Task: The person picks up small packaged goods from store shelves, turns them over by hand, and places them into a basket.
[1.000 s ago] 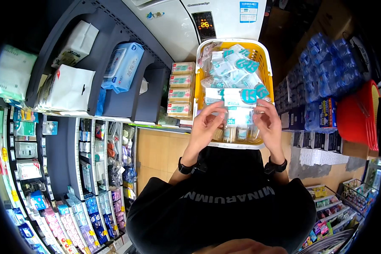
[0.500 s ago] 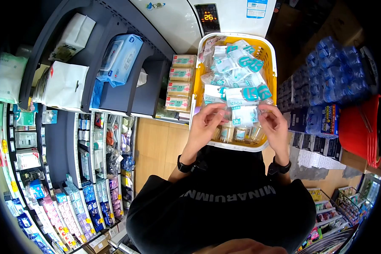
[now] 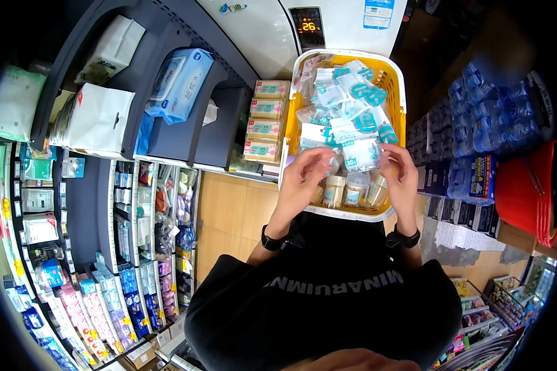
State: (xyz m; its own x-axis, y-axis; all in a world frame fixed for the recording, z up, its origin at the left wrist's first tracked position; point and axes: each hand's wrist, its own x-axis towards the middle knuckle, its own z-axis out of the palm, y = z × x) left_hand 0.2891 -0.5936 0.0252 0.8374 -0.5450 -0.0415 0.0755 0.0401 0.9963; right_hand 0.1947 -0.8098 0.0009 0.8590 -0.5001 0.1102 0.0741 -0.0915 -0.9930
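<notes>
In front of my body stands a yellow basket point(image 3: 393, 89) with a white rim, full of small clear packets with teal and white labels point(image 3: 353, 93). Between my hands is one packet marked 30 point(image 3: 360, 154), lying over the others. My left hand point(image 3: 305, 182) is at the packet's left side, fingers curled, thumb near the fingertips. My right hand point(image 3: 401, 176) has its fingertips at the packet's right edge, pinching it. Clear jars point(image 3: 334, 191) with pale contents stand in the basket's near end. What my left fingertips hold is too small to make out.
Small boxed packs point(image 3: 266, 128) are stacked left of the basket, beside a grey shelf point(image 3: 185, 148) holding a blue wipes pack point(image 3: 179, 85). A white appliance point(image 3: 346, 31) stands behind. Bottled water point(image 3: 489, 111) and red baskets point(image 3: 526, 191) are at right.
The packet marked 30 has tilted and risen a little over the jars, showing more of its face. Both hands remain at its sides. The view has shifted slightly.
</notes>
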